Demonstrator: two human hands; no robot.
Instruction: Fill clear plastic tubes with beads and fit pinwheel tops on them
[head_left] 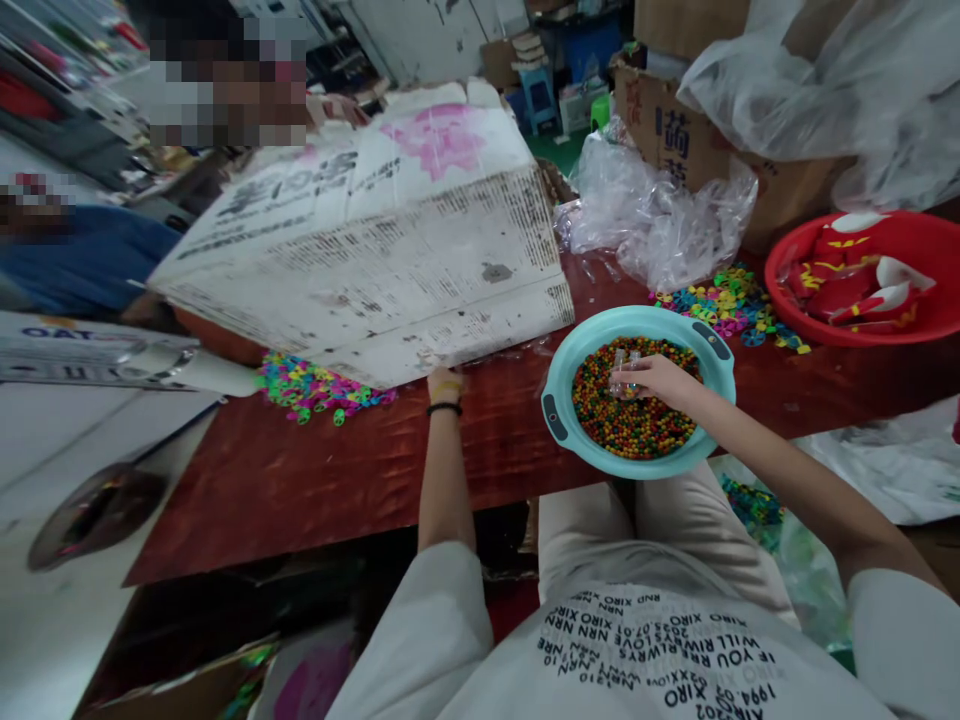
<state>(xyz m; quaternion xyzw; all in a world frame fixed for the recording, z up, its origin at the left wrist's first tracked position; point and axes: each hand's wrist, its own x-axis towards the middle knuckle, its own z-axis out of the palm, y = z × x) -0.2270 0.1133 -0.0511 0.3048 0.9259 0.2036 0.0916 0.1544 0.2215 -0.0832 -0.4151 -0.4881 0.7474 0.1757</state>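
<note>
My right hand is closed on a couple of small clear plastic containers, held over a light blue basin. Small round beads in red, orange, yellow and green fill the basin's bottom. Farther left, my left hand reaches to the lower edge of a large white cardboard box. Its fingers are hidden at that edge, so what they touch or hold cannot be made out. A dark band circles the left wrist.
Colourful small plastic pieces lie left on the dark red table; more pieces lie right. A red basin with red and white items stands beyond them. Clear plastic bags lie at the back. A person is at the left.
</note>
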